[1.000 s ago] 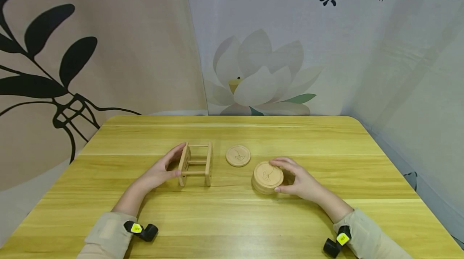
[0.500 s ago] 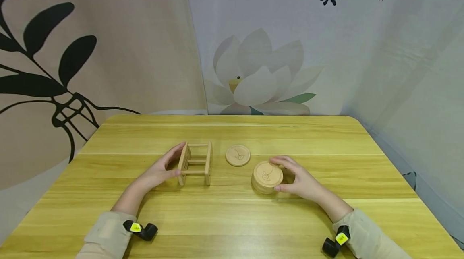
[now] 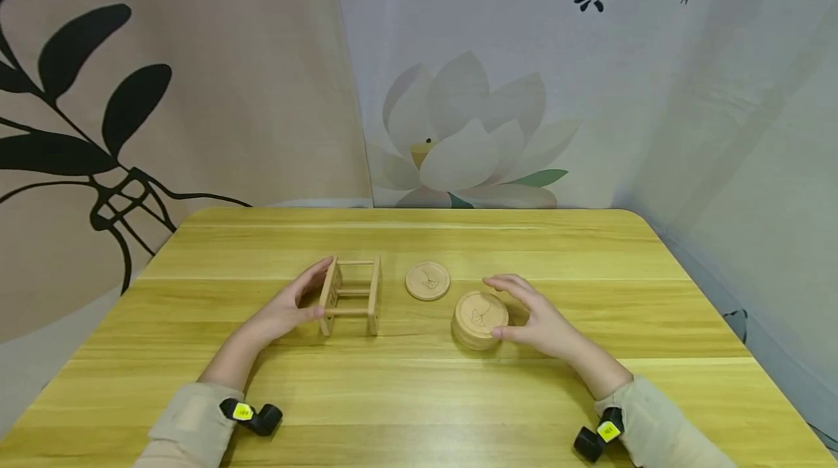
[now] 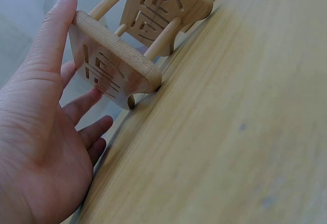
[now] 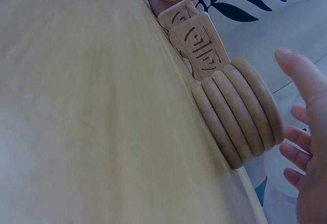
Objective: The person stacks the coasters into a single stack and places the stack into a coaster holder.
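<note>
My left hand (image 3: 286, 310) holds a wooden coaster rack (image 3: 373, 300) by its left end panel, thumb on the near edge and fingers at the far one. In the left wrist view, the rack's carved panel (image 4: 110, 63) stands on the table between thumb and fingers. To the right of the rack, a single round wooden coaster (image 3: 428, 281) with an engraved leaf lies flat. Several like it form a coaster stack (image 3: 481, 315) nearer the front. Beside that stack my right hand (image 3: 540, 319) is spread, and the right wrist view shows its thumb and fingers apart from the coasters (image 5: 240, 111).
All of this sits on a wood-grain table (image 3: 406, 395). Behind the table hangs a printed cloth (image 3: 471, 89) with a lotus and dark leaves. A small black camera is strapped to each sleeve.
My right hand has loosened from the coaster stack, its fingers moving off the rim. The left hand and the rack keep their place; the head view has shifted slightly.
</note>
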